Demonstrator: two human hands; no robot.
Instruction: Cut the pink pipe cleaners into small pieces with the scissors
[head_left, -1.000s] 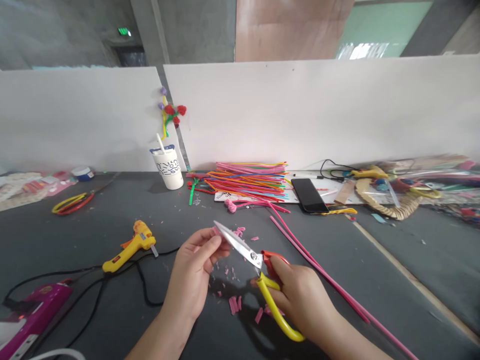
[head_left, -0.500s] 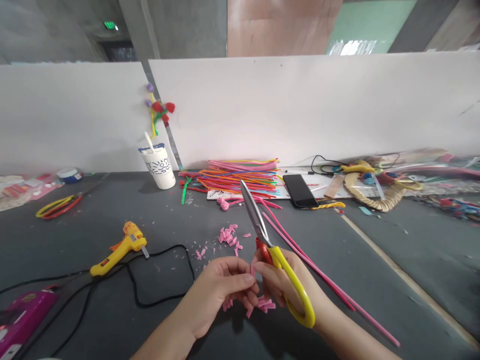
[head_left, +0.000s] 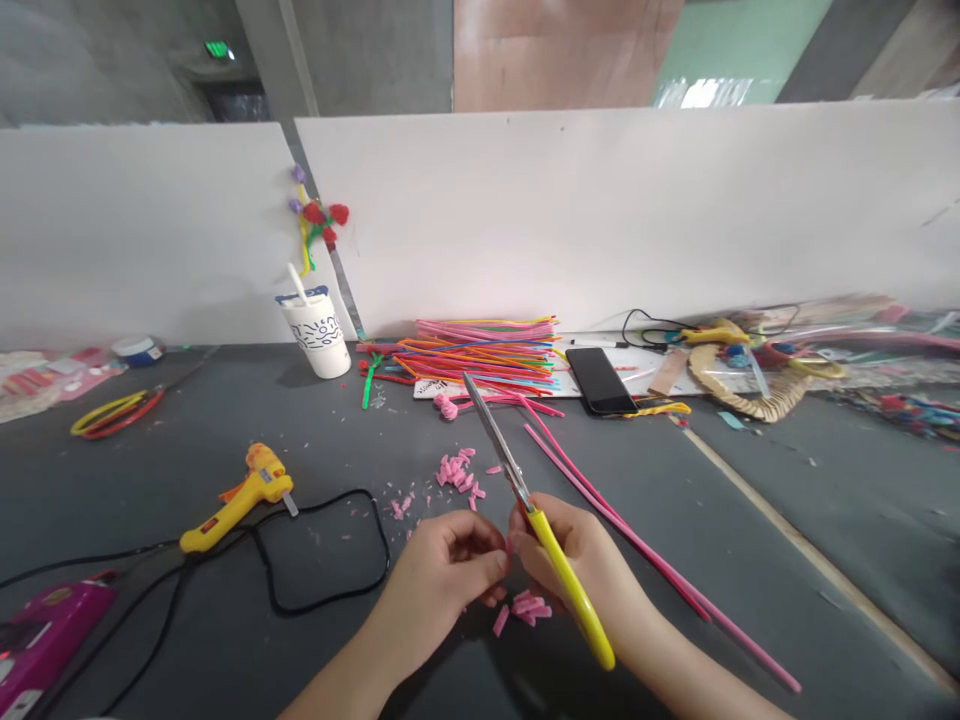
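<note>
My right hand (head_left: 559, 545) is closed around the scissors (head_left: 564, 570), which have yellow and red handles; their blades point up and away. Its fingertips meet those of my left hand (head_left: 457, 560), which is closed in a pinch. A trace of pink shows between the fingertips, probably a small pipe cleaner piece mostly hidden by the fingers. Just below the hands lies a small heap of cut pink pipe cleaner pieces (head_left: 529, 607). Beyond them is another heap of pink pieces (head_left: 456, 472). Long pink pipe cleaners (head_left: 622, 527) stretch along the table to the right of my right hand.
A yellow glue gun (head_left: 244, 500) with a black cord lies left, near a purple device (head_left: 52, 640). At the back stand a white cup (head_left: 322, 335), a bundle of coloured pipe cleaners (head_left: 480, 355) and a black phone (head_left: 600, 382). Another pair of scissors (head_left: 120, 412) lies far left.
The scissors have turned in my right hand, so they show edge-on and their tips lean further left. Both hands stay together, fingertips meeting, in nearly the same place.
</note>
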